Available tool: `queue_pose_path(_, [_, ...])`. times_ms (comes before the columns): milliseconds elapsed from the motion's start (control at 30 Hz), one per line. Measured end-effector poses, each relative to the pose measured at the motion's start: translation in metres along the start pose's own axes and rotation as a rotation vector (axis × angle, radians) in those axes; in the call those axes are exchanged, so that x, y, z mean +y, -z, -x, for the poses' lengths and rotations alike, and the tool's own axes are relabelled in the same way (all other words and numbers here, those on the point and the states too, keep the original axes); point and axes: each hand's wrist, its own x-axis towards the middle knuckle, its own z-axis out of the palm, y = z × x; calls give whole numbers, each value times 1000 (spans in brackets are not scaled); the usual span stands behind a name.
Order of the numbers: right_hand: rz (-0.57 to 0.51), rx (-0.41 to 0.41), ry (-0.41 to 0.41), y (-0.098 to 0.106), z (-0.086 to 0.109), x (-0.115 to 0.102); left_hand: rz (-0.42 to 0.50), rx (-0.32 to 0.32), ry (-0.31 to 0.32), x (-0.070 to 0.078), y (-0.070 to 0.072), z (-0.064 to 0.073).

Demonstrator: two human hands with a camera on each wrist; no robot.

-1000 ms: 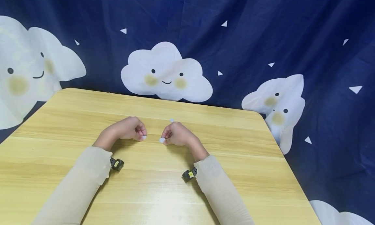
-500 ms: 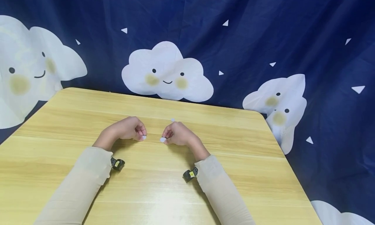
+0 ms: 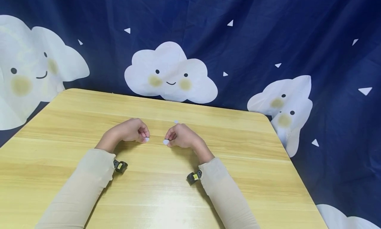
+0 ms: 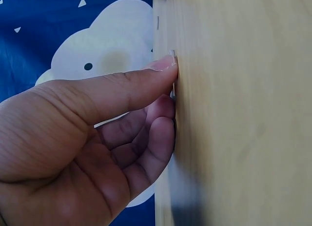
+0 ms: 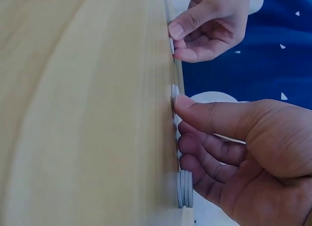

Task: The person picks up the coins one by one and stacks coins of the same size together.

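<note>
My left hand (image 3: pixel 131 131) is low over the wooden table (image 3: pixel 166 176), left of centre. It pinches a small silvery coin-like disc (image 3: pixel 147 139) by the tabletop; in the left wrist view only a thin edge (image 4: pixel 173 54) of it shows at the thumb tip. Opposite, my right hand (image 3: pixel 184 136) has its thumb and curled fingers on another coin-like disc (image 3: pixel 166 142). The right wrist view shows two edges (image 5: pixel 174 92) together at that thumb. Beyond the right hand lies a stack of several such discs (image 5: pixel 185 189), partly seen in the head view (image 3: pixel 176 121).
A dark blue curtain (image 3: pixel 256 40) with smiling clouds hangs behind the table's far edge. Black wrist cameras (image 3: pixel 120 166) sit at both sleeve cuffs, just above the tabletop. A short stretch of table separates the two hands.
Both hands keep their pose and their discs. The whole head view has shifted slightly to the right.
</note>
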Motion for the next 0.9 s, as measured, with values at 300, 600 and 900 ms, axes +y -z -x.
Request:
queue_pose_path(300, [-39, 17, 11, 11, 4, 2, 23, -6, 11, 0, 1, 2])
queue_pose_path(600, [-74, 58, 6, 29, 6, 18, 29, -2, 9, -1, 0, 2])
queue_pose_path(900, [-62, 117, -33, 44, -7, 36, 36, 0, 16, 0, 0, 3])
